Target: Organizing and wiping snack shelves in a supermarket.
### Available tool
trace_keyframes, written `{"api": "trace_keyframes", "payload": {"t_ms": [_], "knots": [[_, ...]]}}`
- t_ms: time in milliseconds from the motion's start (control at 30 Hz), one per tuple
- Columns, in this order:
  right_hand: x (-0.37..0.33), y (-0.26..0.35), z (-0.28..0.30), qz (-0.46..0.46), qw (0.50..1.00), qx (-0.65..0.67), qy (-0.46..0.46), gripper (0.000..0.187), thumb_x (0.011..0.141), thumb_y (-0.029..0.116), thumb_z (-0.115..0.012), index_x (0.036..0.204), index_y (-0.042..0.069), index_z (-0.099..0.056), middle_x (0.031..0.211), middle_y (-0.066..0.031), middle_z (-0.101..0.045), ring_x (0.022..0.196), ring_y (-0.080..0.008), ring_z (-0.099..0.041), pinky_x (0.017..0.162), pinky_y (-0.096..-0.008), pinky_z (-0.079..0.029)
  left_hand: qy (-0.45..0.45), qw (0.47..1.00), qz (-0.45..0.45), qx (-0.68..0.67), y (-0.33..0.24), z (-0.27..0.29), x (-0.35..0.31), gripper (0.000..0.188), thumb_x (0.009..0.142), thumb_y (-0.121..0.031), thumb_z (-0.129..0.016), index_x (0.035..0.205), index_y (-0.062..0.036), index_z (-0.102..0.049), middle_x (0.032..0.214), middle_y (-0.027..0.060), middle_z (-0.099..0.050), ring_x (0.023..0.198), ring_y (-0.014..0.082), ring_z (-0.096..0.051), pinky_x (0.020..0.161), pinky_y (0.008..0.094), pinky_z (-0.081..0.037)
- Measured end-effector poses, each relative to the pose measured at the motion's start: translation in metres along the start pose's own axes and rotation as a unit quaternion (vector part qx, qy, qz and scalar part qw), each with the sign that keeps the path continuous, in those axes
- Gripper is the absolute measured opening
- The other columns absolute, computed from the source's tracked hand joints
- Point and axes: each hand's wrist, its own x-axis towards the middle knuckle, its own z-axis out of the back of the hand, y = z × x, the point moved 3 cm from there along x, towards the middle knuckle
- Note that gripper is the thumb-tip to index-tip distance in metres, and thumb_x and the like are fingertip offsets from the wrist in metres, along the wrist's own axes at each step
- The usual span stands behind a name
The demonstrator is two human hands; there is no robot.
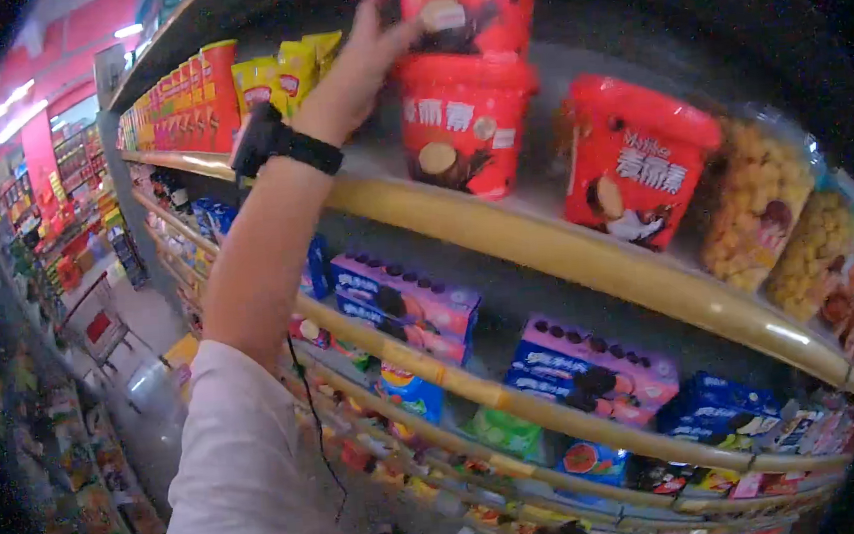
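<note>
My left hand [370,56] reaches up to the top shelf. Its thumb lies on the front left side of an upper red snack bucket [492,9], and the other fingers go round the side, partly hidden and blurred. That bucket sits over a second red snack bucket [467,133], and its top is cut off by the picture edge. To the right, another red bucket [634,160] leans at a tilt. A dark device on a strap [287,147] is round my left wrist. My right hand is not in view.
Clear tubs of yellow puffed snacks [757,196] line the right end of the top shelf; yellow bags [281,73] and a row of red cartons [217,88] fill the left. A pale shelf edge [545,233] runs below. Lower shelves hold blue-pink boxes [409,298]. A cart [101,328] stands in the aisle.
</note>
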Motion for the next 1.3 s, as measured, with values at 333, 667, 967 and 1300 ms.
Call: {"api": "trace_keyframes", "payload": {"t_ms": [333, 667, 967, 1300], "knots": [[-0.058, -0.111, -0.027, 0.023, 0.992, -0.104, 0.065, 0.042, 0.093, 0.049, -0.042, 0.109, 0.014, -0.060, 0.104, -0.0073, -0.059, 0.100, -0.0281, -0.052, 0.087, -0.0472, -0.043, 0.026, 0.900, 0.047, 0.432, -0.011, 0.209, -0.075, 0.025, 0.088, -0.024, -0.071, 0.105, -0.0050, -0.070, 0.104, 0.0064, -0.069, 0.086, 0.0120, -0.063, 0.078, 0.0271, -0.050], [-0.068, -0.335, -0.066, 0.095, 0.977, -0.169, 0.091, 0.052, 0.095, 0.048, -0.042, 0.122, 0.008, -0.060, 0.119, -0.0118, -0.063, 0.110, -0.0319, -0.059, 0.097, -0.0500, -0.047, 0.084, 0.892, -0.097, 0.433, 0.021, 0.240, -0.077, 0.035, 0.082, -0.017, -0.073, 0.110, -0.0004, -0.062, 0.097, 0.0156, -0.064, 0.091, 0.0262, -0.065, 0.080, 0.0358, -0.053], [-0.125, -0.378, -0.127, 0.009, 0.999, 0.018, 0.034, 0.067, 0.092, 0.060, -0.038, 0.126, 0.006, -0.058, 0.127, -0.0125, -0.061, 0.111, -0.0345, -0.057, 0.096, -0.0487, -0.047, 0.144, 0.889, -0.084, 0.427, 0.014, 0.223, -0.064, 0.028, 0.081, -0.022, -0.074, 0.096, -0.0006, -0.065, 0.094, 0.0144, -0.064, 0.087, 0.0302, -0.065, 0.076, 0.0390, -0.053], [-0.127, -0.357, -0.098, 0.100, 0.981, -0.114, 0.117, 0.060, 0.095, 0.054, -0.032, 0.128, 0.010, -0.058, 0.126, -0.0122, -0.060, 0.112, -0.0316, -0.056, 0.098, -0.0492, -0.045, 0.130, 0.885, -0.165, 0.415, -0.017, 0.147, -0.074, 0.029, 0.082, -0.025, -0.073, 0.096, -0.0009, -0.066, 0.095, 0.0160, -0.065, 0.092, 0.0330, -0.063, 0.081, 0.0419, -0.051]]}}
